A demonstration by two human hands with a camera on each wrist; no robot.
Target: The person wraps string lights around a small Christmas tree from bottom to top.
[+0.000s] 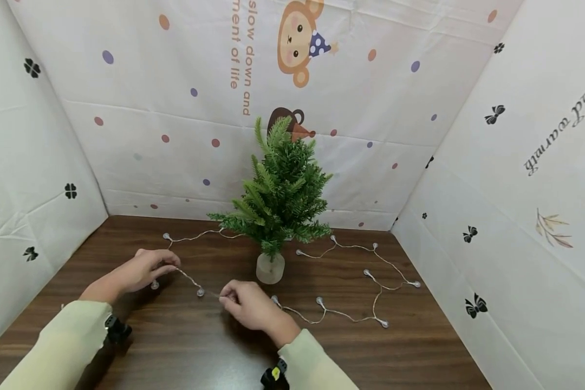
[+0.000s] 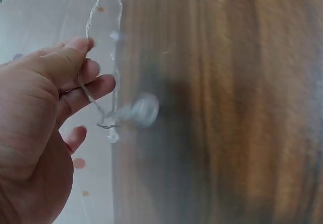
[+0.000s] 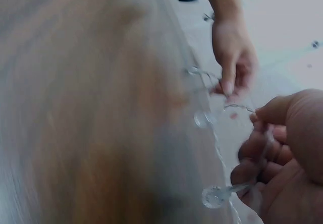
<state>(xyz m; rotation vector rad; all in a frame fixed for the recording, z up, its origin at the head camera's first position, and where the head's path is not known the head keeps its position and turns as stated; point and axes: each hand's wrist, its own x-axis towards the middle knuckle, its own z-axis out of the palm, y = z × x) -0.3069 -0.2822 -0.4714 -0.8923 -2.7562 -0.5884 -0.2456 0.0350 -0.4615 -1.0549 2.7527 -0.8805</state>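
Note:
A string of lights with clear bulbs on a thin pale wire runs between the two hands above the table. My left hand pinches the wire between thumb and index finger; in the left wrist view, a blurred clear bulb dangles below those fingers. To the right, my right hand pinches the same wire, and a bulb hangs beside its curled fingers in the right wrist view. Between the hands hangs another bulb. A small artificial Christmas tree stands upright behind them on a pale round base.
More of the light string lies in loose bends over the right side of the dark wooden table. Another stretch of wire passes behind the tree at the left. Printed white cloth walls enclose the back and both sides.

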